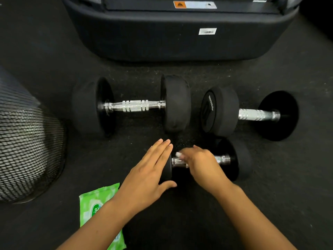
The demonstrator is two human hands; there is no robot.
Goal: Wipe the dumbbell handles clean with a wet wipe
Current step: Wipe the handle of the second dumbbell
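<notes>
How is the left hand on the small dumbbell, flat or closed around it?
Flat. The left hand lies open, fingers straight and together, against the small dumbbell near-end weight, thumb spread apart.

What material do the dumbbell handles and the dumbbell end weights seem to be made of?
The handles, like the far left one, look like chromed or polished steel: bright, mirror-like, with knurled and ringed bands. The end weights look like matte black rubber or a rubber coating, dull and without glare; the core is hidden.
</notes>
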